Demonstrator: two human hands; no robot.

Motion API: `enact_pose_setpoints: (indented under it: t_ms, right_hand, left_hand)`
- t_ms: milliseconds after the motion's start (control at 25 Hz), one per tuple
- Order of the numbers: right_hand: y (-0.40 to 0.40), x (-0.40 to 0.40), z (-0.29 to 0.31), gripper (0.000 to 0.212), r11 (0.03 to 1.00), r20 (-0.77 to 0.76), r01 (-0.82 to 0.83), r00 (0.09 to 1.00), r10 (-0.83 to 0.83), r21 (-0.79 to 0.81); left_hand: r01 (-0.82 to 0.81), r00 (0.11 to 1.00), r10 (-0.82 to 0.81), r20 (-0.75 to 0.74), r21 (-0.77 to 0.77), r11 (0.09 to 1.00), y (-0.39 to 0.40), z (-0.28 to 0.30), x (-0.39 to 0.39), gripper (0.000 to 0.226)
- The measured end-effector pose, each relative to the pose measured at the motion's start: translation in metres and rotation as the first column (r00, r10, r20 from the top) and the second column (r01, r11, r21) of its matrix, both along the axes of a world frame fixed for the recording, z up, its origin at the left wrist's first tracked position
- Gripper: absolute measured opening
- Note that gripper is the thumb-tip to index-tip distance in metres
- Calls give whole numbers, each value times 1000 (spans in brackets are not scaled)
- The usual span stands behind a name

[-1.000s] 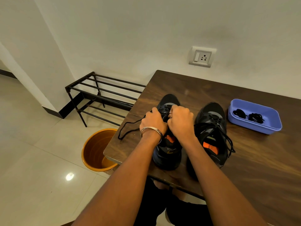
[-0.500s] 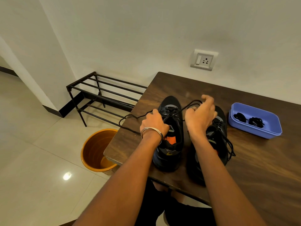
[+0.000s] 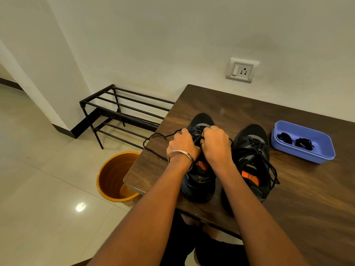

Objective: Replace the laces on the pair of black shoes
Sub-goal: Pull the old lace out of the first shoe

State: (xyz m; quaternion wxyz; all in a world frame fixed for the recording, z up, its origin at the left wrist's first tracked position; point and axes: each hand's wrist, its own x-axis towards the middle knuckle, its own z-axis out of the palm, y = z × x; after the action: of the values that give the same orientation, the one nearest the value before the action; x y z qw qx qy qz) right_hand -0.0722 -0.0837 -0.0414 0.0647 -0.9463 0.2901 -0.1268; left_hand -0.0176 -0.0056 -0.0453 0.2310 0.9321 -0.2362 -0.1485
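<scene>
Two black shoes stand side by side near the front-left corner of the wooden table (image 3: 288, 198). Over the left shoe (image 3: 199, 181) both hands work at the eyelets. My left hand (image 3: 181, 144), with a metal bangle on the wrist, pinches the black lace (image 3: 153, 140) at the shoe's left side; the loose lace loops out over the table's left edge. My right hand (image 3: 216, 144) has its fingers curled on the lace at the shoe's tongue. The right shoe (image 3: 251, 154) is still laced, its lace ends hanging loose down its right side.
A purple tray (image 3: 307, 156) with two coiled black laces sits at the right of the table. An orange bin (image 3: 115, 177) stands on the floor by the table's left corner. A black metal rack (image 3: 123, 116) stands against the wall.
My right hand, which had pulled the lace up and to the right over the right shoe, has come back down to the left shoe's eyelets. The left hand stayed at the shoe.
</scene>
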Motion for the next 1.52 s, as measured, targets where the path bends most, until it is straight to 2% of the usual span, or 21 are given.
enact_pose_setpoints:
  t_ms: [120,200,240,280,360,400,440,480,520,600,680,760,800,880,1000,1080,1120,1240,1360,1440,1520]
  right_hand:
    - [3,-2,1,17,1000,27,17,999,-18,10]
    - [-2,-5,-1,15,987,150,81,983,-102,138]
    - [-5,-5,-2,12,952,237,142,949,-209,271]
    - [-8,-4,-2,13,869,320,189,876,-360,458]
    - [-14,-6,0,19,509,325,104,657,-680,854]
    - [-17,-8,4,18,310,270,-20,543,-795,951]
    - [-21,-13,10,15,169,217,-145,443,-870,975]
    - [-27,-16,14,13,104,181,-214,377,-908,971]
    - [-33,-20,17,12,97,175,-221,366,-914,970]
    - [-37,-25,19,17,179,218,-129,441,-871,975]
    - [-33,-24,17,26,353,248,57,606,-756,934]
    - [-27,-24,16,27,638,170,303,804,-570,708]
    - [-24,-24,17,29,759,122,359,861,-494,544]
    - [-21,-22,21,31,888,105,281,935,-339,364]
    - [-16,-14,19,34,901,-79,156,988,-135,405]
    - [-14,-14,14,40,908,-193,168,976,-99,385]
    - [-16,-16,12,38,904,-184,168,978,-102,392]
    - [-20,-20,12,29,913,-152,109,987,-52,394]
    - [-23,-22,11,34,892,-153,114,987,-51,437]
    - [-22,-23,10,39,877,-160,149,983,-84,457]
    - [-20,-24,9,41,883,-203,168,976,-84,439]
  left_hand:
    - [-9,1000,9,-12,-7,1000,0,-1,1,50]
    - [-13,1000,13,-21,-12,1000,1,-1,0,51]
    - [-14,1000,14,-25,-10,1000,1,0,1,52]
    - [-14,1000,14,-28,-5,1000,1,0,1,52]
    - [-14,1000,14,-23,5,1000,2,1,1,51]
    - [-15,1000,16,-22,8,1000,2,2,1,50]
    - [-19,999,20,-26,6,1000,2,2,1,50]
    - [-24,999,24,-30,0,1000,3,2,2,50]
    - [-25,999,25,-33,-4,1000,3,2,1,50]
    - [-23,999,23,-29,-5,1000,3,2,0,50]
    - [-18,1000,18,-19,6,1000,2,3,-1,51]
    - [-11,1000,12,-10,16,1000,1,4,-2,51]
    - [-12,1000,12,-6,20,1000,1,4,-2,51]
    - [-12,1000,12,0,27,1000,1,3,0,51]
    - [-7,1000,6,5,64,998,2,4,2,55]
    - [36,999,-38,7,125,992,5,8,6,58]
    - [70,997,-68,-21,145,987,7,10,8,56]
    - [89,990,-89,-111,-9,996,10,17,15,34]
    - [15,1000,-11,17,-279,960,3,22,14,8]
    - [93,995,-76,69,-303,948,-5,24,11,13]
    - [189,980,-171,106,-199,962,-12,23,9,15]
